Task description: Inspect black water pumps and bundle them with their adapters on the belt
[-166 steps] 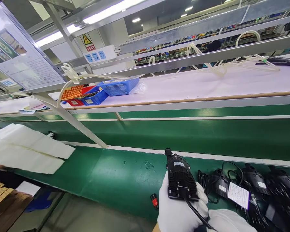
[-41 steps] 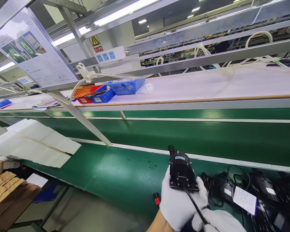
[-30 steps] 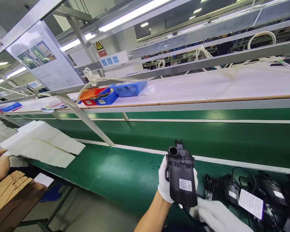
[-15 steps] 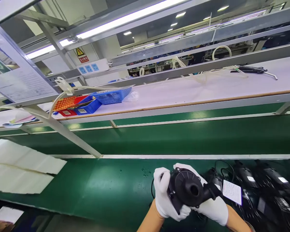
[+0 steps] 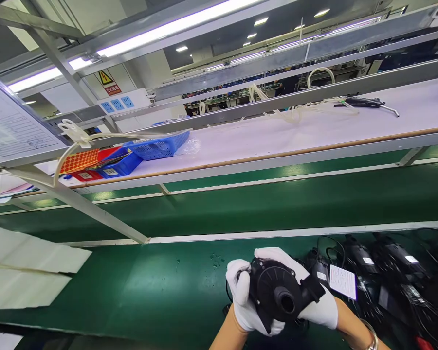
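Observation:
Between my two gloved hands is a black pump (image 5: 273, 287), its round face and open pipe end turned up toward me. My left hand (image 5: 241, 296), in a white glove, wraps around its left side, thumb bent on top. My right hand (image 5: 319, 306), also gloved in white, grips it from the far and right side; a short side outlet points right over this hand. Part of the right fingers is hidden behind the pump. A black cable shows beside my left hand. The pump is held above the green bench surface (image 5: 160, 291).
Several black pumps (image 5: 361, 255) with cables lie at the right, and a white printed label card (image 5: 343, 282) is among them. White foam sheets (image 5: 29, 265) lie at left. A shelf (image 5: 233, 146) holds blue bins (image 5: 160, 146) and an air gun (image 5: 365, 102). A slanted post (image 5: 95, 211) rises at left.
The view has shifted a little, so the shelf and bins appear further left. Both hands still hold the pump, which has tipped slightly so that its pipe end points lower.

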Demonstrator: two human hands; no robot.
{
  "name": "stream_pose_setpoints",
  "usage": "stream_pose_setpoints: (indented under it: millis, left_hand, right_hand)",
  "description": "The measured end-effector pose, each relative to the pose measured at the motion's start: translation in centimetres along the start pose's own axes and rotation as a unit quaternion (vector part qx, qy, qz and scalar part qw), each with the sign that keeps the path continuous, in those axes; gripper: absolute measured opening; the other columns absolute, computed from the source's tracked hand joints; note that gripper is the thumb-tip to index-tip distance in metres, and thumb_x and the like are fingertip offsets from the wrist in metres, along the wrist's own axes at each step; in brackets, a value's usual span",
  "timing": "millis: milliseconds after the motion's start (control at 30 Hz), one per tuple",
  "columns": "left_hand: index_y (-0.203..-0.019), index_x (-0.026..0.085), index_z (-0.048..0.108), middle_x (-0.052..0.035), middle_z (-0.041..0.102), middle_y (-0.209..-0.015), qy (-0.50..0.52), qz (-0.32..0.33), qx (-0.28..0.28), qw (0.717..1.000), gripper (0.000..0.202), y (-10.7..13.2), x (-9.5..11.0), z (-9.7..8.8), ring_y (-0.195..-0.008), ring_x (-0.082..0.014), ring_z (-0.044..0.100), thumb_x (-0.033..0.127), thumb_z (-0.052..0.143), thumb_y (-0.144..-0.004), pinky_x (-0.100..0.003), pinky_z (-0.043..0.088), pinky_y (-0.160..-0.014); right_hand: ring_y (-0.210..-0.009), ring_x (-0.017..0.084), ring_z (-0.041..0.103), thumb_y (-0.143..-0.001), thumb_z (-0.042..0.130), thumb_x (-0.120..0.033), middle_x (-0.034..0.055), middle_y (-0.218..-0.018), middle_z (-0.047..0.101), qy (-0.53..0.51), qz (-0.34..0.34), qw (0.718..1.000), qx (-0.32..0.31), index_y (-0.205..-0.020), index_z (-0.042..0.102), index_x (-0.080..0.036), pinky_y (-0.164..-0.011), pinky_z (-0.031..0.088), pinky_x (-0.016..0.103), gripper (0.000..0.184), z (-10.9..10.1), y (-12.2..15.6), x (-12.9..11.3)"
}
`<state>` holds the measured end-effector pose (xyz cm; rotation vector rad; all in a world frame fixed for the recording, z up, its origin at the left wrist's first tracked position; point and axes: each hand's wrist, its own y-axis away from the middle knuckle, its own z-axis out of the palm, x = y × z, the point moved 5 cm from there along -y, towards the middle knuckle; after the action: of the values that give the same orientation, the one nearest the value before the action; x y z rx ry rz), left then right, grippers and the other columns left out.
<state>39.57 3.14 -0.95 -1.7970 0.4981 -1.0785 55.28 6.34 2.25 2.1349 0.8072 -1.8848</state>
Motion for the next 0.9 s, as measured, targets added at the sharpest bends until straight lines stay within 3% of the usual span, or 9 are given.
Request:
stream_pose_setpoints:
  millis: [233,367,500,667,900]
  left_hand:
    - [-0.142,0.032,0.034,-0.0115,0.048,-0.114,-0.034,-0.008,0.010,0.999,0.080,0.3,0.0,0.2,-0.097,-0.0326,0.053,0.068,0.052,-0.073,-0.055,0.051,-0.078]
    - [-0.144,0.034,0.034,-0.0100,0.049,-0.112,-0.027,0.015,0.041,0.999,0.081,0.6,0.1,0.1,-0.096,-0.0307,0.051,0.078,0.046,-0.077,-0.052,0.049,-0.080]
    - [-0.145,0.032,0.037,-0.0106,0.050,-0.114,0.003,0.006,0.062,0.998,0.080,1.0,0.0,0.2,-0.100,-0.0313,0.051,0.074,0.054,-0.080,-0.054,0.045,-0.085]
    - [-0.148,0.027,0.035,-0.0141,0.048,-0.118,0.002,0.016,0.048,0.999,0.083,1.0,0.4,0.3,-0.103,-0.0338,0.050,0.069,0.054,-0.080,-0.057,0.047,-0.081]
    - [-0.145,0.028,0.035,-0.0140,0.044,-0.120,-0.017,-0.008,0.043,0.999,0.080,0.7,0.8,0.2,-0.105,-0.0342,0.051,0.066,0.054,-0.077,-0.055,0.047,-0.083]
  right_hand:
    - [-0.134,0.037,0.055,-0.075,0.081,-0.051,0.0149,-0.144,0.058,0.019,-0.008,1.000,-0.010,-0.144,0.052,-0.027,-0.117,0.040,0.057,0.078,-0.5,0.0,-0.6]
    - [-0.129,0.035,0.058,-0.075,0.081,-0.046,0.0125,-0.136,0.063,0.056,-0.017,0.998,-0.031,-0.139,0.058,-0.027,-0.114,0.045,0.054,0.070,-0.7,-0.4,-2.1]
    - [-0.125,0.033,0.060,-0.074,0.082,-0.045,0.0104,-0.131,0.066,0.071,-0.020,0.997,-0.027,-0.133,0.062,-0.027,-0.113,0.046,0.051,0.064,-0.8,-0.6,-3.2]
    - [-0.122,0.032,0.061,-0.073,0.082,-0.039,0.0108,-0.129,0.066,0.070,-0.047,0.996,-0.030,-0.132,0.061,-0.025,-0.110,0.047,0.050,0.064,-0.7,-0.7,-3.0]
    - [-0.128,0.031,0.059,-0.074,0.084,-0.037,0.0111,-0.138,0.061,0.092,-0.052,0.994,-0.035,-0.139,0.054,-0.026,-0.112,0.046,0.050,0.072,-0.7,-0.6,-1.8]
